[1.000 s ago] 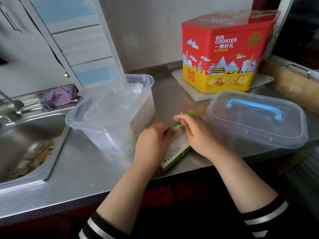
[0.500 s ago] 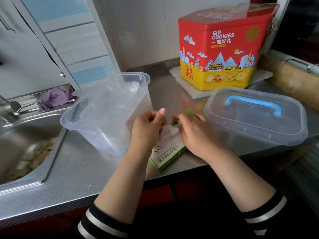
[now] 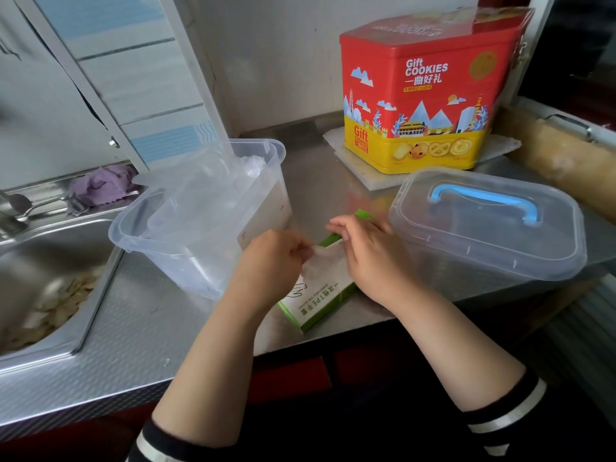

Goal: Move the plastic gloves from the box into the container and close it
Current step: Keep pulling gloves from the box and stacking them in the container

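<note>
Left hand pinches a thin plastic glove at the box opening — right hand steadies it; the open container sits just left — nearer the left hand.

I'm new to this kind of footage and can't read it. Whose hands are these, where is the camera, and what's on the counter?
No machine: a person wears a camera on the head, looking down at their own hands. The left hand pinches a thin clear glove at the opening of the green box; the right hand steadies the box. Left of it stands the open container, gloves already inside. Its lid, with a blue handle, lies to the right. Behind are a cookie tin and, far left, a sink.
</note>
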Demonstrator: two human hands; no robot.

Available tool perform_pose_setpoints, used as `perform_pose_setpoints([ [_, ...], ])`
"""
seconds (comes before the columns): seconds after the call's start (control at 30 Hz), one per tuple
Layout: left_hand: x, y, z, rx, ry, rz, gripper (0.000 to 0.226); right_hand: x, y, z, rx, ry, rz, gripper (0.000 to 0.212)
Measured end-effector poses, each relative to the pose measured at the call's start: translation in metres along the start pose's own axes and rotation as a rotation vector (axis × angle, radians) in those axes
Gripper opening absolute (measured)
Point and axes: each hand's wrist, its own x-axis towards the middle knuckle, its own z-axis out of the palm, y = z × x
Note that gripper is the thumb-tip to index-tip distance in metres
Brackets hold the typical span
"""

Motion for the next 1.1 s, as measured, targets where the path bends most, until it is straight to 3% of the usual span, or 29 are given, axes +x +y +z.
perform_pose_setpoints([
  [0.1,0.003,0.002,0.004,-0.083,0.053,-0.030,0.010,0.001,0.000,-0.001,-0.029,-0.012,-0.007,0.033],
  [0.3,0.000,0.009,0.032,-0.354,0.244,-0.079,0.024,-0.001,-0.003,-0.002,-0.085,-0.023,-0.045,0.029],
  [0.5,0.001,0.009,0.040,-0.717,0.336,-0.138,0.024,0.001,-0.006,-0.014,0.238,-0.052,0.097,0.047],
  [0.57,0.001,0.006,0.042,-0.801,0.348,-0.139,0.025,0.001,0.000,-0.014,0.398,-0.120,0.174,0.033],
  [0.63,-0.001,0.005,0.043,-0.839,0.350,-0.114,0.026,0.002,0.007,-0.012,0.522,-0.168,0.276,0.006],
  [0.77,-0.009,0.003,0.043,-0.678,0.310,0.022,0.029,0.005,0.007,-0.020,0.733,-0.152,0.397,0.020],
  [0.87,-0.015,0.000,0.046,-0.306,0.215,0.104,0.080,0.009,0.005,-0.027,0.797,-0.076,0.435,0.020],
  [0.93,-0.017,0.000,0.047,-0.119,0.205,0.117,0.095,0.013,0.002,-0.034,0.835,-0.020,0.465,0.022],
  [1.1,-0.015,-0.001,0.051,-0.043,0.226,0.124,0.093,0.026,-0.005,-0.050,0.819,0.049,0.347,0.017],
])
